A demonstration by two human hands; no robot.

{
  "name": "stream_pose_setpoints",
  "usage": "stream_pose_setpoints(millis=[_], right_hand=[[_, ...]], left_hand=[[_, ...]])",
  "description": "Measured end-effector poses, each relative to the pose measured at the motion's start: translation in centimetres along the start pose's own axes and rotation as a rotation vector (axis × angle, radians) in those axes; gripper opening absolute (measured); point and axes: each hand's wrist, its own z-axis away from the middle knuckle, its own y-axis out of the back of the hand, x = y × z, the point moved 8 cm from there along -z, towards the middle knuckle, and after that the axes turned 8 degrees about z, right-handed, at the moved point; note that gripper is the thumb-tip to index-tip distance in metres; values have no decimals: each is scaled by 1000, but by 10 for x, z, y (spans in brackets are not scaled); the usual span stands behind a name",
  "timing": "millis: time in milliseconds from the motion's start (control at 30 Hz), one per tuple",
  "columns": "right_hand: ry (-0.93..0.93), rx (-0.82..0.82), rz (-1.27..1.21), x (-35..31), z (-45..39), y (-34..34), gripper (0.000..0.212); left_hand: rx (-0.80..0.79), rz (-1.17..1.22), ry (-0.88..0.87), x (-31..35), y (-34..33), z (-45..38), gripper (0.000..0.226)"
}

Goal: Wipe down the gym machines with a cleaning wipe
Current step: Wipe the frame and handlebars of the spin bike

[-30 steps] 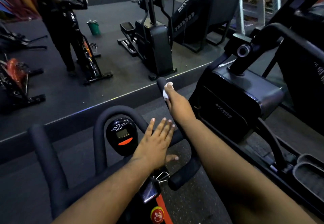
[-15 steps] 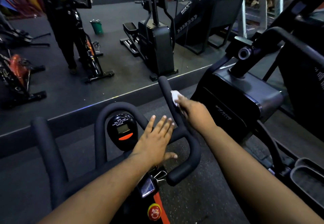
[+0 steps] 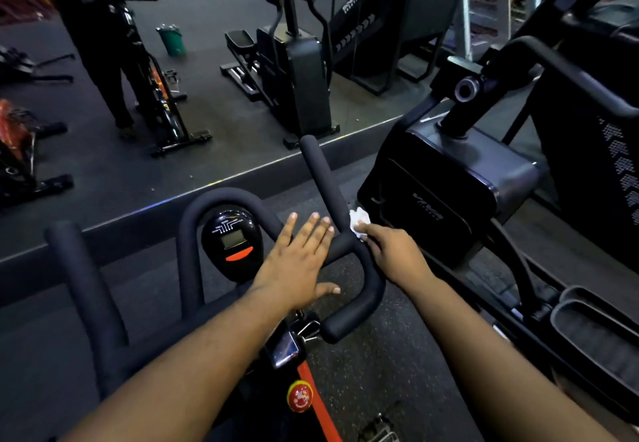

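Right hand point(image 3: 394, 255) pinching crumpled white wipe point(image 3: 358, 221) against right handlebar horn point(image 3: 328, 185) of spin bike, approx mid-bar. Wipe likely light, limp, prob damp; best bunched at fingertips. Left hand point(image 3: 297, 261) flat, fingers straight, bracing crossbar beside console point(image 3: 232, 241).

Matt foam-like handlebar point(image 3: 325, 178), crumpled papery wipe point(image 3: 358, 222), glossy plastic console point(image 3: 232, 242).

Dim gym: dark speckled rubber floor point(image 3: 373, 383), wide wall mirror point(image 3: 214, 120), small green bin point(image 3: 172, 39) reflected.
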Motion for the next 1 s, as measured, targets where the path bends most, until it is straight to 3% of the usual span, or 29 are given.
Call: stream_pose_setpoints(millis=[100, 233, 367, 500, 633, 833, 1000], right_hand=[[-20, 17, 15, 7, -8, 9, 16], [-95, 8, -218, -2, -22, 5, 24], [-236, 62, -327, 4, 14, -9, 17], [-309, 134, -289, 8, 56, 0, 20], [-350, 180, -217, -7, 93, -1, 20], [-378, 247, -94, -79, 149, -8, 22], [-325, 219, -149, -160, 177, -26, 20]], left_hand=[[-13, -21, 16, -2, 1, -2, 108], [-28, -30, 8, 0, 0, -1, 107], [-26, -25, -33, 3, 0, 3, 105], [-44, -7, -143, 9, -2, 10, 95], [-52, 169, -156, 13, -4, 31, 86], [-34, 367, -129, 15, -8, 94, 77], [-38, 412, -57, -2, -8, 163, 74]])
